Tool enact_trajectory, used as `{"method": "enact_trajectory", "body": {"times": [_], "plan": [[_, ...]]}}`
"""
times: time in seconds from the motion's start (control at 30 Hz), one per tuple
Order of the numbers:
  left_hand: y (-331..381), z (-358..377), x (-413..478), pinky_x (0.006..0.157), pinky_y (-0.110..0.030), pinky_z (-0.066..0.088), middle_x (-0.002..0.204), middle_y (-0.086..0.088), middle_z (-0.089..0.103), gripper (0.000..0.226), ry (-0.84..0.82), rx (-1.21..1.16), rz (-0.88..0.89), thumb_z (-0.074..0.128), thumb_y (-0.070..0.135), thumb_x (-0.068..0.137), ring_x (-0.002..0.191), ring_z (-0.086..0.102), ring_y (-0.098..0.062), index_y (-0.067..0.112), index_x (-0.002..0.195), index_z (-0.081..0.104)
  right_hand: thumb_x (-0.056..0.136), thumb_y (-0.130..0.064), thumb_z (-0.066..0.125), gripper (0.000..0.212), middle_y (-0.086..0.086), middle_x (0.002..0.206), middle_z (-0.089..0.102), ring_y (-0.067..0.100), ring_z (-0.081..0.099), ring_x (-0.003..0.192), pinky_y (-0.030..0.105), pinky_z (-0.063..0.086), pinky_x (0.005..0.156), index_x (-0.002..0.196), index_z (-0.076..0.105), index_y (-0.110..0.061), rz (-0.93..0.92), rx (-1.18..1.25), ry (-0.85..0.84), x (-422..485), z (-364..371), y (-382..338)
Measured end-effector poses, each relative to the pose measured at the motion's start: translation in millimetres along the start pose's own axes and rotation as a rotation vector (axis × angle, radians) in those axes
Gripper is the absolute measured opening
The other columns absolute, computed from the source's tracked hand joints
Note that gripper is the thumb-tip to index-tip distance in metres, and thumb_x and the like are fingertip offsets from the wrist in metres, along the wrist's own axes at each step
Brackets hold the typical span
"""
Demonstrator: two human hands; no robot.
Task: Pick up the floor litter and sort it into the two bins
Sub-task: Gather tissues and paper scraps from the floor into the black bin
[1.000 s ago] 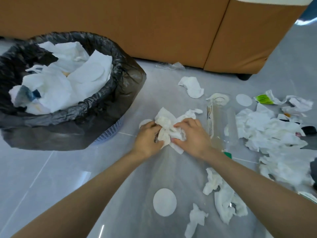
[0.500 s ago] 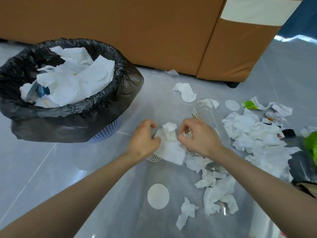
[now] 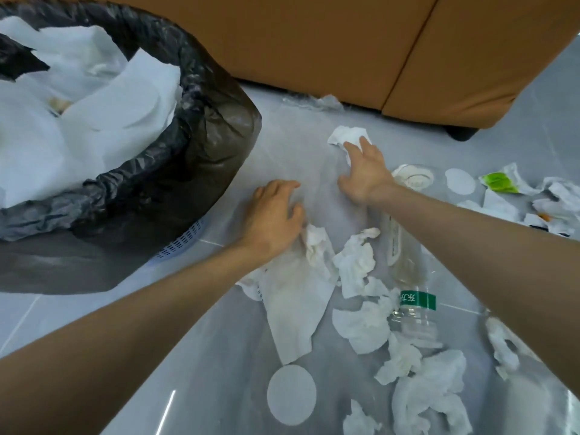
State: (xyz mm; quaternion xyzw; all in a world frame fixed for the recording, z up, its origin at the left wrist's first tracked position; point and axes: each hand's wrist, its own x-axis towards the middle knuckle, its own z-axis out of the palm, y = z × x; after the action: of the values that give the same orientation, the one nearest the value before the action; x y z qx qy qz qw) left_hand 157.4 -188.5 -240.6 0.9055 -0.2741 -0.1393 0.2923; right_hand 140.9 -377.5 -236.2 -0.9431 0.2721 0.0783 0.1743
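Head camera: a person bends over a littered grey floor (image 3: 78,321), sorting waste toward a lined bin. Nearest the lens, at 6 o'clock, lie a round white disc (image 3: 292,394) and loose tissue scraps (image 3: 430,394). Just beyond them a clear plastic bottle (image 3: 405,262) lies on its side, its long axis running 6 to 12 o'clock, partly under the right forearm. At centre the left grip (image 3: 273,221) is curled over a tissue bundle (image 3: 295,309), whose loose sheet trails toward 6 o'clock from beneath the palm. Further out, at 12 o'clock, the right grip (image 3: 364,174) is spread wide and holds nothing. Its fingertips (image 3: 364,144) rest on a crumpled tissue (image 3: 342,135) lying directly ahead of them, toward the sofa. The right grip is the nearer of the two to that piece, and closing the fingers on it looks to be the next move. The bin (image 3: 213,136), black-lined and heaped with white paper, stands at 10 o'clock near the left grip, so any carry would swing left. A tan sofa (image 3: 314,42) closes the background.
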Motion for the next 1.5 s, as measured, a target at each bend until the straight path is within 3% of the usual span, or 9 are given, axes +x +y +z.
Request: {"method": "enact_trajectory", "body": {"times": [0.1,0.3,0.5,0.77,1.0,1.1,1.27,1.4,1.5], "plan": [[-2.9,5.8,4.6,0.106,-0.028,0.031,0.142,0.001,0.043,0.041,0.003,-0.035,0.019,0.043,0.028,0.097,0.13,0.037,-0.019,0.02,0.137,0.043,0.091,-0.024,0.048,0.069,0.007,0.158,0.008,0.027,0.007,0.145,0.035,0.013,0.118,0.15,0.014,-0.017,0.011,0.009,-0.064,17.1,4.3,4.4],[-8.8,18.1,-2.2,0.102,-0.032,0.041,0.127,-0.003,0.054,0.036,0.079,-0.149,0.064,0.049,0.007,0.09,0.117,0.05,-0.02,0.014,0.125,0.056,0.088,-0.024,0.049,0.048,0.009,0.138,0.036,0.029,0.032,0.126,0.037,0.034,0.101,0.135,0.042,-0.017,-0.065,-0.058,0.099,9.9,17.1,-2.0],[-12.4,23.4,-18.2,0.1,-0.031,0.043,0.121,-0.002,0.058,0.032,0.106,-0.19,0.018,0.048,0.004,0.091,0.112,0.053,-0.018,0.014,0.119,0.061,0.085,-0.027,0.055,0.036,0.003,0.125,0.051,0.025,0.049,0.116,0.034,0.031,0.095,0.12,0.057,-0.025,-0.125,-0.082,0.147,-25.1,21.1,-5.4],[-18.8,21.5,-56.4,0.102,-0.034,0.041,0.122,-0.004,0.062,0.031,0.021,-0.176,-0.019,0.045,0.013,0.095,0.112,0.054,-0.022,0.014,0.121,0.061,0.084,-0.006,0.055,0.03,0.012,0.115,0.064,0.029,0.059,0.108,0.027,0.045,0.082,0.112,0.064,-0.013,-0.099,0.046,-0.047,-88.5,19.7,-9.7],[-12.3,3.0,-105.2,0.109,-0.026,0.023,0.138,0.001,0.043,0.044,0.098,-0.001,0.009,0.048,0.027,0.094,0.129,0.028,-0.017,0.016,0.136,0.043,0.082,-0.007,0.057,0.015,-0.002,0.083,0.057,0.017,0.056,0.077,0.028,0.044,0.065,0.092,0.052,-0.015,0.057,0.685,0.252,-144.4,-11.5,-20.3],[-7.2,-0.4,-129.0,0.105,-0.021,0.019,0.139,0.004,0.038,0.051,0.088,0.095,0.033,0.054,0.035,0.089,0.127,0.025,-0.016,0.022,0.136,0.037,0.08,-0.011,0.062,0.017,-0.01,0.08,0.055,0.011,0.055,0.072,0.027,0.045,0.065,0.092,0.053,-0.016,0.1,0.85,0.272,-172.6,-15.9,-25.8],[-5.5,7.9,-145.4,0.104,-0.026,0.017,0.139,0.005,0.032,0.065,-0.1,0.311,0.034,0.058,0.055,0.08,0.129,0.023,-0.019,0.03,0.136,0.036,0.079,-0.011,0.063,0.031,-0.005,0.101,0.055,0.022,0.06,0.094,0.031,0.048,0.083,0.107,0.054,-0.021,0.182,0.923,0.105,-200.7,2.2,-23.2],[-5.3,9.7,-147.3,0.098,-0.025,0.02,0.128,0.006,0.042,0.04,-0.088,0.34,0.039,0.058,0.049,0.084,0.122,0.03,-0.018,0.033,0.121,0.054,0.078,-0.004,0.061,0.043,-0.006,0.085,0.057,0.011,0.057,0.077,0.02,0.043,0.068,0.12,0.056,-0.015,0.156,0.876,0.011,-213.2,12.5,-17.4],[-6.3,7.5,-150.5,0.092,-0.022,0.023,0.119,0.009,0.051,0.023,-0.063,0.312,0.103,0.056,0.039,0.089,0.117,0.038,-0.014,0.033,0.11,0.063,0.079,-0.006,0.064,0.042,-0.002,0.091,0.062,0.015,0.058,0.082,0.021,0.044,0.07,0.12,0.058,-0.013,0.129,0.79,0.004,-216.1,17.5,-14.0]]}}
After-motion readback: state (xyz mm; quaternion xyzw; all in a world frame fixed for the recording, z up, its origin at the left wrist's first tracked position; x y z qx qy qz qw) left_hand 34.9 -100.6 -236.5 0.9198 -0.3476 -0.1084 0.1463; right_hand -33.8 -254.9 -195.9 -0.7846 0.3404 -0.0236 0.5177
